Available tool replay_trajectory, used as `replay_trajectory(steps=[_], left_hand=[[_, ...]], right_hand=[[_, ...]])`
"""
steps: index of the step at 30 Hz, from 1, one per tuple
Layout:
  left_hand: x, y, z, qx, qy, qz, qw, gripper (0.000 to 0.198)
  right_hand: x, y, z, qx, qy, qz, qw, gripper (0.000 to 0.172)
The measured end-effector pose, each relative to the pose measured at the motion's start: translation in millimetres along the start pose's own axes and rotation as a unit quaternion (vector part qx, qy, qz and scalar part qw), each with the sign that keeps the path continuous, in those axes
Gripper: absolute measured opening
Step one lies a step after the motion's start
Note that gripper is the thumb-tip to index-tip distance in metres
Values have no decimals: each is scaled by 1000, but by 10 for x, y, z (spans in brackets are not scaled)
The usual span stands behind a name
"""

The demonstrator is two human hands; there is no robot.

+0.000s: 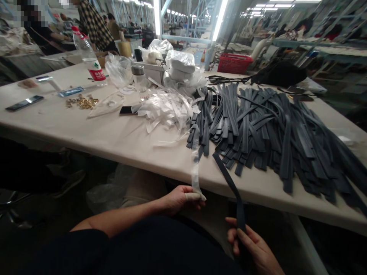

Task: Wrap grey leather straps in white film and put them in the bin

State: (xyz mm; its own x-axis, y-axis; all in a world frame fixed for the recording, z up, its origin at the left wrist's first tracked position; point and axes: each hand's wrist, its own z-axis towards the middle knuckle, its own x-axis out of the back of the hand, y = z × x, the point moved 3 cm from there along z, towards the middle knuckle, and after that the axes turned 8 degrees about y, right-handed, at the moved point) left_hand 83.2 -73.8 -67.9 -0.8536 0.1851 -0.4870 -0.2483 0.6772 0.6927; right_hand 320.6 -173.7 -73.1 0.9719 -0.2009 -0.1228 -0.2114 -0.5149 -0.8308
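Observation:
My left hand (pixel 185 198) is closed in front of the table edge, pinching the lower end of a translucent white strip (pixel 195 164) that runs up onto the table. A pale covering wraps one of its fingers. Lower and to the right, my right hand (pixel 246 240) grips a dark grey fabric strip (pixel 229 179), whose far end lies at the table's edge. Beyond the hands sit a heap of white strips (pixel 169 110) and, to its right, a large pile of dark grey strips (pixel 266 130).
On the table (pixel 71 130) are a plastic bottle (pixel 93 67), a glass jar (pixel 139 76), small brass-coloured pieces (pixel 86 102), a phone (pixel 25 103) and plastic bags (pixel 182 65). A red basket (pixel 233 63) stands behind. People (pixel 94 26) are at the back left.

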Motion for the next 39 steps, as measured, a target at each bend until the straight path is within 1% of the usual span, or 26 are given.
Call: replay_trajectory(steps=[2, 5, 7, 10, 12, 14, 16, 18, 20, 21, 24, 27, 29, 31, 33, 34, 36, 38, 39], left_hand=[[-20, 9, -20, 0, -3, 5, 1000, 40], [-14, 27, -57, -10, -5, 17, 1000, 42], [3, 43, -79, -24, 1, 27, 999, 42], [10, 57, -96, -35, 8, 41, 998, 42], [-7, 51, -97, -36, -6, 61, 997, 44], [-27, 38, -97, -34, -28, 91, 995, 47], [-35, 31, -105, -28, -48, 126, 990, 48], [-30, 53, -122, -32, -55, 157, 986, 47], [-15, 92, -138, -29, -48, 164, 985, 45], [-6, 106, -141, -17, -40, 157, 987, 44], [20, 110, -125, 23, -12, 138, 990, 46], [30, 106, -93, -2, 0, 137, 991, 45], [32, 110, -85, -9, 0, 115, 993, 43], [35, 133, -85, -13, 1, 82, 997, 43], [48, 168, -80, -29, 21, 44, 998, 43], [58, 180, -73, -35, 37, 25, 998, 44], [74, 177, -48, -29, 65, -6, 997, 48], [73, 152, -11, -16, 74, -25, 997, 51], [68, 139, 9, -12, 74, -35, 997, 52]], right_hand=[[-164, -65, 105, 16, -3, -27, 1000, 52], [-400, -277, 302, 62, 14, -46, 997, 55], [-555, -412, 410, 93, 11, -60, 994, 59], [-813, -536, 540, 123, -33, -129, 983, 67], [-972, -576, 621, 131, -58, -174, 974, 71], [-1084, -610, 693, 140, -61, -198, 968, 66], [-1143, -651, 739, 159, -53, -213, 963, 53], [-1164, -690, 756, 182, -44, -233, 954, 40], [-1176, -712, 756, 197, -43, -252, 946, 34], [-1186, -713, 754, 201, -46, -261, 943, 33], [-1229, -708, 757, 212, -52, -278, 936, 33], [-1221, -737, 738, 235, -51, -289, 927, 35], [-1139, -770, 667, 251, -58, -299, 919, 36], [-996, -783, 528, 256, -72, -310, 913, 41], [-840, -748, 327, 236, -109, -311, 914, 47], [-779, -711, 211, 217, -143, -305, 916, 52], [-716, -608, -22, 166, -231, -289, 914, 63], [-715, -497, -204, 114, -298, -280, 906, 64], [-723, -449, -256, 93, -309, -273, 906, 60]])
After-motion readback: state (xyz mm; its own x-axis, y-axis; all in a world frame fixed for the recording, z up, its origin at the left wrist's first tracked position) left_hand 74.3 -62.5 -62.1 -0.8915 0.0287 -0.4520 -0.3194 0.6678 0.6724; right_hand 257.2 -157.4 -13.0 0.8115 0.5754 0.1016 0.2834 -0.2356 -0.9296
